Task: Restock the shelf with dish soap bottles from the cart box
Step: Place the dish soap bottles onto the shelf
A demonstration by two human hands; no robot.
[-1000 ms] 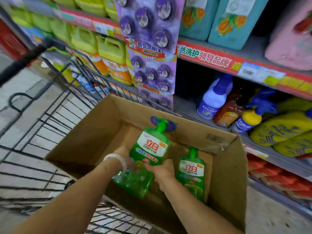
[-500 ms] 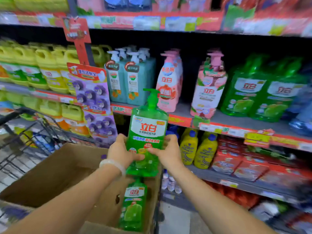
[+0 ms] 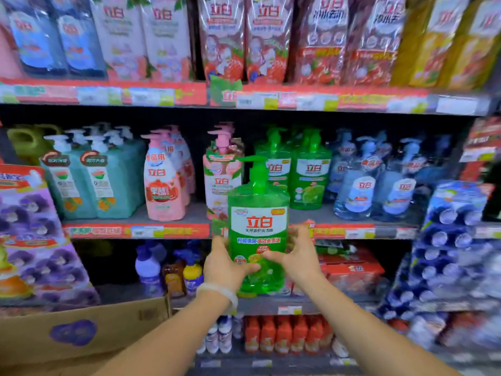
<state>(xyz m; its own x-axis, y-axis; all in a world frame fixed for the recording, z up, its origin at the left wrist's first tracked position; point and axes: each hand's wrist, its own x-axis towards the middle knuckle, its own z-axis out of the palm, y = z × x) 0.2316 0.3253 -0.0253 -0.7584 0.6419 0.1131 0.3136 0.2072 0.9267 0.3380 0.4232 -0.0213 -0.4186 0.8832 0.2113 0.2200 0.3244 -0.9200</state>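
A green pump bottle of dish soap point(image 3: 259, 213) with a white and red label hangs upright in front of the middle shelf point(image 3: 189, 213). My left hand point(image 3: 223, 264) grips its lower left side, and my right hand point(image 3: 298, 256) holds its lower right side. Matching green dish soap bottles point(image 3: 309, 172) stand on that shelf just behind and to the right. A corner of the brown cardboard cart box point(image 3: 81, 329) shows at the bottom left; its inside is out of view.
Teal bottles point(image 3: 89, 180) and pink bottles point(image 3: 162, 180) fill the shelf's left part, clear blue bottles point(image 3: 360, 183) its right. Refill pouches point(image 3: 244, 39) line the shelf above. A purple hanging display point(image 3: 35, 229) is at left, blue packs point(image 3: 455, 240) at right.
Both hands have lifted the green bottle out of the cart box and carried it up and right, toward the green bottles on the middle shelf. The view has risen with it.
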